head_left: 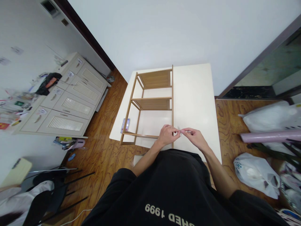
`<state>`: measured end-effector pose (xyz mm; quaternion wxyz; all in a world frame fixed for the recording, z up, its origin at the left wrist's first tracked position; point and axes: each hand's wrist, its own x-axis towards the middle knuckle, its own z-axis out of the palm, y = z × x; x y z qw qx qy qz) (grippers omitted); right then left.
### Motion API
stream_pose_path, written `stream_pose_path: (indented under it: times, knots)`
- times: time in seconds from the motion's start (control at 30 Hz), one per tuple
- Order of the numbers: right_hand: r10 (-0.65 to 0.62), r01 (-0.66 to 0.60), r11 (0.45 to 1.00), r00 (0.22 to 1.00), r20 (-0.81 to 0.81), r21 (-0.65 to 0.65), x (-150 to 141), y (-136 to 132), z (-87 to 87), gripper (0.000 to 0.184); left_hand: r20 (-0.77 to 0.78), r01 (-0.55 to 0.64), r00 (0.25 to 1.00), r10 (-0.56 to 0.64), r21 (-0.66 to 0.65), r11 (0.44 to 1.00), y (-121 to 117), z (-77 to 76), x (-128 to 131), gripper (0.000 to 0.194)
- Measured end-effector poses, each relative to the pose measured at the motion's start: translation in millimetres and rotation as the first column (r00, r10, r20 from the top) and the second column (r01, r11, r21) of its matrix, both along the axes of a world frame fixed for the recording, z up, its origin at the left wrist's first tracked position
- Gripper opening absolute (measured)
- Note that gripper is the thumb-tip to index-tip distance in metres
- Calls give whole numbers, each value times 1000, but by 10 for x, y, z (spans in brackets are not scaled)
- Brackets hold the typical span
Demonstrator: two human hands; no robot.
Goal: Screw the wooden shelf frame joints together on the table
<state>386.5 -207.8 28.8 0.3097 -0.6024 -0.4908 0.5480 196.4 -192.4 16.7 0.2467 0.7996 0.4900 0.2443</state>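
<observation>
A wooden shelf rack [151,99] with thin slatted boards lies across the left half of a white table [197,94]. Over its near right corner, my left hand [167,135] is closed in a pinch, thumb and forefinger together. My right hand [194,137] pinches from the other side, and the fingertips of both hands meet. Between them is something small and pale, too tiny to name. A small packet with a blurred print [125,125] lies by the rack's left leg.
A white cabinet [68,97] with a cluttered top stands to the left. Right of the table, plastic bags [255,172] and a pink roll [270,136] lie on the wooden floor [227,125]. A black chair [50,194] is at lower left. A white wall [188,31] rises behind the table.
</observation>
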Motion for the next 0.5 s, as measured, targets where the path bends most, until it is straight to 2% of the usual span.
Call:
stream_pose_path:
  times: [0.13, 0.27, 0.4, 0.5]
  knots:
    - [0, 0, 1000, 1000, 13, -1, -35, -5, 30, 67, -16, 13, 1000, -13, -45, 999, 14, 25, -15, 11]
    - [-31, 31, 999, 999, -28, -12, -49, -4, -19, 66, -10, 13, 1000, -14, -81, 997, 7, 54, -11, 17]
    - [-59, 56, 998, 995, -75, -43, -40, 12, -49, 65, 14, 21, 1000, -20, -67, 998, -16, 78, -11, 21]
    - [-99, 99, 995, 995, -33, -6, -17, 22, -10, 62, 39, -5, 999, 7, -57, 998, -24, 80, -10, 16]
